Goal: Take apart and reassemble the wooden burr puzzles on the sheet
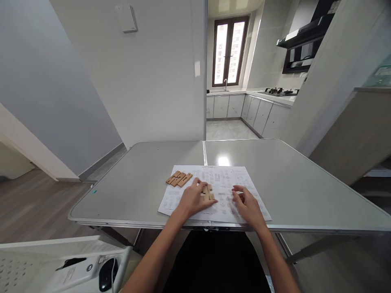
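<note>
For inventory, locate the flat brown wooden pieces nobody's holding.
Head view: the flat brown wooden pieces lie near the far-left corner of the white printed paper sheet, left of the left hand.

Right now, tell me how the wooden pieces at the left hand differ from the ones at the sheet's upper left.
The pieces at the left hand look paler; the upper-left pieces look browner. The paler ones lie between thumb and fingers; the browner ones lie untouched, slanted side by side. Both groups are wooden and rest at least partly on the printed sheet.
</note>
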